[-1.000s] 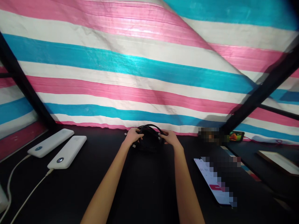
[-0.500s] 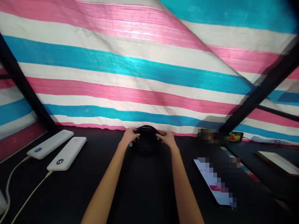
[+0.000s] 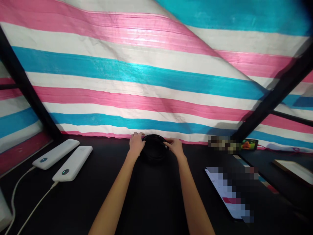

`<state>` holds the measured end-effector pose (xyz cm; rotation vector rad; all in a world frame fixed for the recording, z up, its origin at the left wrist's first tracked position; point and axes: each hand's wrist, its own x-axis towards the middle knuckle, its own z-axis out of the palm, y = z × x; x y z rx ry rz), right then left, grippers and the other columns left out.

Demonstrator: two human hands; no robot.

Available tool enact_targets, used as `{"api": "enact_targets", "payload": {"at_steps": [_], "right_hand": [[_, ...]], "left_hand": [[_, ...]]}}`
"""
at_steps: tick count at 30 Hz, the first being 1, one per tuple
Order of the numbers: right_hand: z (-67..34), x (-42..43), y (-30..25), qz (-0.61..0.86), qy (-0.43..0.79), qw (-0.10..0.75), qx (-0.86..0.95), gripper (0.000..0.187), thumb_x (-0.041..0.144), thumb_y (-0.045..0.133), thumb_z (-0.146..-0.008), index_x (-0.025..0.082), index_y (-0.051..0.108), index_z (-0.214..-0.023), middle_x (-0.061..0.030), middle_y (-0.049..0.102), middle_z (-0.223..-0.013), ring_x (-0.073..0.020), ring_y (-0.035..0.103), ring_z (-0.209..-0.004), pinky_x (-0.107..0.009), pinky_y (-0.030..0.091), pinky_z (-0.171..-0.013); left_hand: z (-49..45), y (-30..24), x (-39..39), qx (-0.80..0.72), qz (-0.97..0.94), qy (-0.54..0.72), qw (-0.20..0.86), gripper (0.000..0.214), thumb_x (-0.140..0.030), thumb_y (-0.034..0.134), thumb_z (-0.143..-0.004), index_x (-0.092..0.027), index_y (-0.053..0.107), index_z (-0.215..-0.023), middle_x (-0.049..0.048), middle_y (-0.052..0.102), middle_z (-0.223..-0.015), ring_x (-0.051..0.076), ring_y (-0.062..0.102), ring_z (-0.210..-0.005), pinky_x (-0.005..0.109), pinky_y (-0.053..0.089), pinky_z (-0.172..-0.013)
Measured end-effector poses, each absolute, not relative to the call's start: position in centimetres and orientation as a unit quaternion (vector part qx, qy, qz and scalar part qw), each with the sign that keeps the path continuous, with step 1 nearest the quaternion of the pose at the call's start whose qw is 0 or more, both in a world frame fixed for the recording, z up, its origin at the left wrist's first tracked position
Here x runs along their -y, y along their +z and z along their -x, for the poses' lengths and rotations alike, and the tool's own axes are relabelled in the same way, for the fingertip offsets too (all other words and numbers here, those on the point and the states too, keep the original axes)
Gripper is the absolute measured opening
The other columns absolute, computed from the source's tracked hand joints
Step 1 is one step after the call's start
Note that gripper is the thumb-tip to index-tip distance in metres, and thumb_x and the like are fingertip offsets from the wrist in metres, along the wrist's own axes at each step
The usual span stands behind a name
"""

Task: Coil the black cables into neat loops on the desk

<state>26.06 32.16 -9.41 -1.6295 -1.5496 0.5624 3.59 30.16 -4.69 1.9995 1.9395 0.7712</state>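
A coil of black cable [image 3: 154, 137] stands out against the striped sheet at the far side of the black table [image 3: 154, 195]. My left hand [image 3: 136, 144] is closed around the coil's left side, its back turned up and most of its fingers hidden. On the opposite side, my right hand [image 3: 174, 146] pinches the coil between thumb and fingers. Black cable against black table makes the coil's lower part hard to make out.
Two white power banks [image 3: 72, 163] with white cables lie to the left. At the right are a lit phone [image 3: 222, 192], partly blurred out, a smaller lit screen [image 3: 249, 144] and a white, brown-edged flat object [image 3: 293, 169]. Dark frame poles [image 3: 266, 101] flank the striped sheet [image 3: 146, 71].
My left hand has turned, showing more of its back, and the pale piece beside it is out of sight. My right hand keeps its grip. The view has shifted slightly.
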Motion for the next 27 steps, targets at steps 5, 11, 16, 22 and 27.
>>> {"api": "enact_targets", "payload": {"at_steps": [5, 11, 16, 22, 27], "right_hand": [[-25.6, -31.5, -8.5, 0.695, 0.19, 0.373, 0.584, 0.047, 0.047, 0.068, -0.069, 0.023, 0.065, -0.11, -0.0039, 0.072, -0.097, -0.0233, 0.066, -0.092, -0.034, 0.052, -0.076], [-25.9, -30.8, -6.9, 0.724, 0.181, 0.351, 0.566, 0.044, 0.05, 0.067, -0.069, 0.022, 0.069, -0.103, -0.0056, 0.072, -0.096, -0.0236, 0.066, -0.09, -0.032, 0.05, -0.075], [-26.5, -30.5, -6.2, 0.723, 0.19, 0.311, 0.587, 0.024, 0.037, 0.071, -0.065, 0.024, 0.073, -0.085, -0.0025, 0.073, -0.086, -0.0225, 0.067, -0.088, -0.028, 0.048, -0.071], [-26.1, -30.6, -6.2, 0.701, 0.182, 0.328, 0.607, 0.021, 0.032, 0.07, -0.066, 0.022, 0.073, -0.084, -0.0024, 0.073, -0.083, -0.0202, 0.067, -0.083, -0.026, 0.047, -0.069], [-24.4, -30.9, -7.1, 0.654, 0.123, 0.44, 0.603, 0.023, 0.041, 0.061, -0.074, 0.024, 0.072, -0.084, 0.0001, 0.072, -0.081, -0.0169, 0.065, -0.076, -0.025, 0.045, -0.067]], "left_hand": [[-3.1, -4.5, -30.3, -0.666, -0.69, 0.26, 0.117, 0.033, -0.022, 0.059, -0.078, -0.023, 0.061, -0.111, 0.0092, 0.056, -0.109, 0.024, 0.051, -0.109, 0.033, 0.041, -0.091], [-2.3, -4.2, -30.5, -0.664, -0.683, 0.277, 0.127, 0.027, -0.027, 0.056, -0.081, -0.024, 0.064, -0.107, 0.0062, 0.06, -0.11, 0.02, 0.055, -0.105, 0.028, 0.043, -0.084], [-2.7, -4.0, -30.2, -0.656, -0.695, 0.25, 0.159, 0.028, -0.045, 0.063, -0.075, -0.025, 0.069, -0.093, 0.0014, 0.068, -0.09, 0.019, 0.062, -0.089, 0.026, 0.044, -0.074], [-3.3, -6.0, -30.4, -0.676, -0.686, 0.22, 0.157, 0.022, -0.036, 0.064, -0.075, -0.024, 0.066, -0.094, 0.0011, 0.068, -0.097, 0.02, 0.061, -0.094, 0.028, 0.044, -0.076], [-3.2, -6.8, -30.9, -0.684, -0.673, 0.244, 0.142, 0.022, -0.032, 0.055, -0.081, -0.024, 0.064, -0.1, 0.0027, 0.068, -0.099, 0.02, 0.062, -0.092, 0.028, 0.045, -0.074]]}}
